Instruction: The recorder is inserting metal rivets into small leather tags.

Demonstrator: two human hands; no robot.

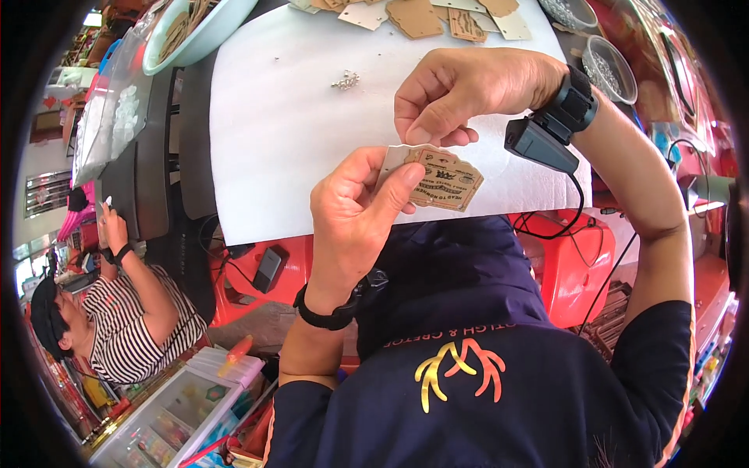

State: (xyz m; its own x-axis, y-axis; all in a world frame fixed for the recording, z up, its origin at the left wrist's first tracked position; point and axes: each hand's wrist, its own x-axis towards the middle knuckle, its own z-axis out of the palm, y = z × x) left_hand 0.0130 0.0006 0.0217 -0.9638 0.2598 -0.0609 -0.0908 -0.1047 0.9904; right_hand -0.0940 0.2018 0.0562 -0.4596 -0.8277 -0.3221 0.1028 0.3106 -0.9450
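A printed brown card point(449, 183) with a wavy top edge is pinched between the thumb and fingers of my left hand point(351, 207), above the near edge of a white foam sheet point(289, 156). My right hand point(460, 90) is just beyond it, thumb and forefinger pressed together at the card's upper edge. Anything between those fingertips is too small or hidden to make out. On the sheet beyond my hands lies a little heap of small silvery pieces point(346, 79). Several loose brown and pale cards point(413, 17) overlap at the far edge.
Clear tubs of small silvery pieces point(608, 69) stand at the far right. A pale blue basin point(211, 39) holding brown pieces is at the far left, near a clear plastic bag point(117, 117). A person in a striped shirt point(140, 312) sits left. A cable hangs from my right wrist device point(542, 140).
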